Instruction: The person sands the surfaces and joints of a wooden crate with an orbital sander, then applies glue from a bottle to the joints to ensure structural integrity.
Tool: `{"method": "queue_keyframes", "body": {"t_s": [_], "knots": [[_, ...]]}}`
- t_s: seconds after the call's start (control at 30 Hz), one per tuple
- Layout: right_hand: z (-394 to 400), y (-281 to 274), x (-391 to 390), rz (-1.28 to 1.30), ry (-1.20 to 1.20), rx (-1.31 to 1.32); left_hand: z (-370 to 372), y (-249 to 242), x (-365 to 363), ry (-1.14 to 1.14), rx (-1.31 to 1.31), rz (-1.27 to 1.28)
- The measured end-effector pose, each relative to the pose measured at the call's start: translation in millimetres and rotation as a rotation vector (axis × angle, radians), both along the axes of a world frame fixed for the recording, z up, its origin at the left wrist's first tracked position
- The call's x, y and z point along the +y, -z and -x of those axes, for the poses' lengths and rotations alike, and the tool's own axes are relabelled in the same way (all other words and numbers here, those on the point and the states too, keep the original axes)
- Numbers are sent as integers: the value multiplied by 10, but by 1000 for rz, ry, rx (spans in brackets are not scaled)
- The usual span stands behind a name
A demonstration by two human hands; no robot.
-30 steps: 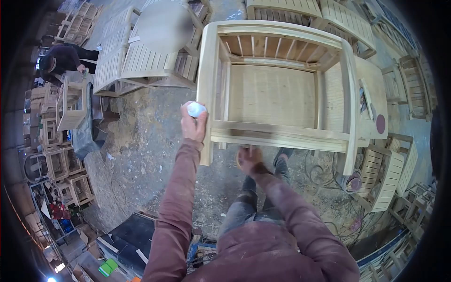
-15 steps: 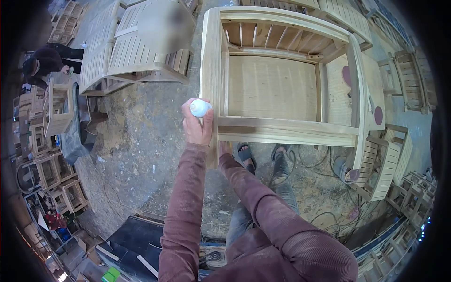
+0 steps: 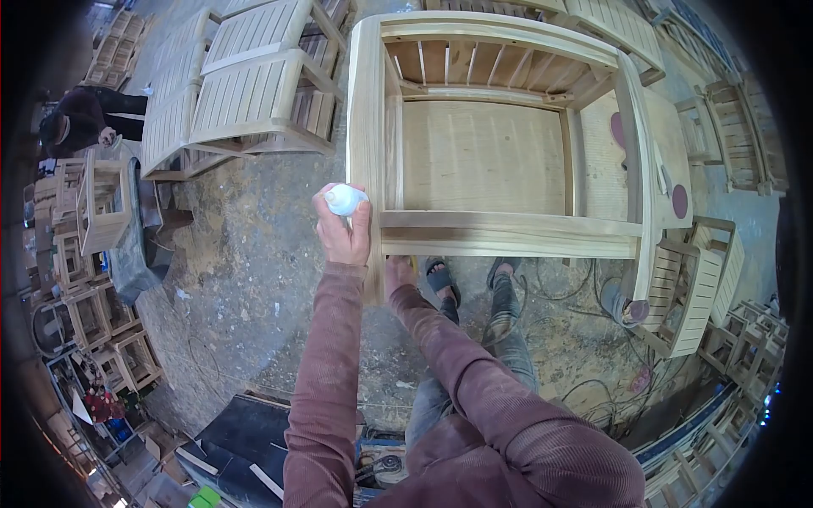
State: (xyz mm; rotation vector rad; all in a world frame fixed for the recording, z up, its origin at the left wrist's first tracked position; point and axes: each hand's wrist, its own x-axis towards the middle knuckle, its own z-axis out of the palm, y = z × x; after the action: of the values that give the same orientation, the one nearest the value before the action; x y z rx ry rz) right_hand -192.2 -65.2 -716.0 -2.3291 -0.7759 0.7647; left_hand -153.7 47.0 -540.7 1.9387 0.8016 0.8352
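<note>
Sitting directly in front of the person, a pale, unpainted wooden furniture frame [image 3: 512, 237] with a slatted far side rests on a pale board tabletop [image 3: 603, 173]. At the frame's near left corner, the left hand [image 3: 343, 241] is curled around a white plastic bottle [image 3: 345, 200], close against the outer side of the corner post. Below the frame's front rail, just inside that post, the right hand [image 3: 398, 275] is partly hidden; a bit of something yellow shows beside it, but whether the fingers grip it cannot be told. To the right of the frame, a round purple disc [image 3: 680, 201] lies on the tabletop. Under the front rail are the person's dark sandals [image 3: 440, 278] on a stained concrete floor [image 3: 246, 279]. Left of the frame stand pale slatted wooden chairs [image 3: 246, 97], and beyond them a co-worker in dark clothes [image 3: 80, 118] bends forward.
</note>
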Motion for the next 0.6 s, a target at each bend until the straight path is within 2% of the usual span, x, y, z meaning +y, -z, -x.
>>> {"method": "queue_keyframes", "body": {"t_s": [0.1,0.17,0.2,0.27,0.4,0.43,0.47,0.5,0.53,0.57,0.6], "knots": [[-41,36,64,-5,-67,-44,-9,-15,-15,2,-5,-17],[-55,-27,133,322,-326,-359,15,-14,-48,2,-7,-24],[-65,-99,117,319,-324,-360,19,-13,-54,-2,-12,-29],[-48,-223,55,191,-159,-227,33,-16,-53,-1,-14,-33],[-131,-238,108,215,-223,-197,61,-11,-88,-3,-17,-2],[-153,-208,159,241,-256,-92,83,-11,-93,-5,-11,-4],[-138,-141,189,268,-285,14,98,-6,-96,-3,-8,-4],[-31,131,206,266,-283,13,96,3,-94,-8,-10,3],[151,571,217,167,-273,-224,92,10,-92,-9,-11,11],[172,567,232,67,-260,-458,87,7,-92,-5,-10,12],[200,562,211,69,-259,-455,93,2,-96,-5,2,9]]}}
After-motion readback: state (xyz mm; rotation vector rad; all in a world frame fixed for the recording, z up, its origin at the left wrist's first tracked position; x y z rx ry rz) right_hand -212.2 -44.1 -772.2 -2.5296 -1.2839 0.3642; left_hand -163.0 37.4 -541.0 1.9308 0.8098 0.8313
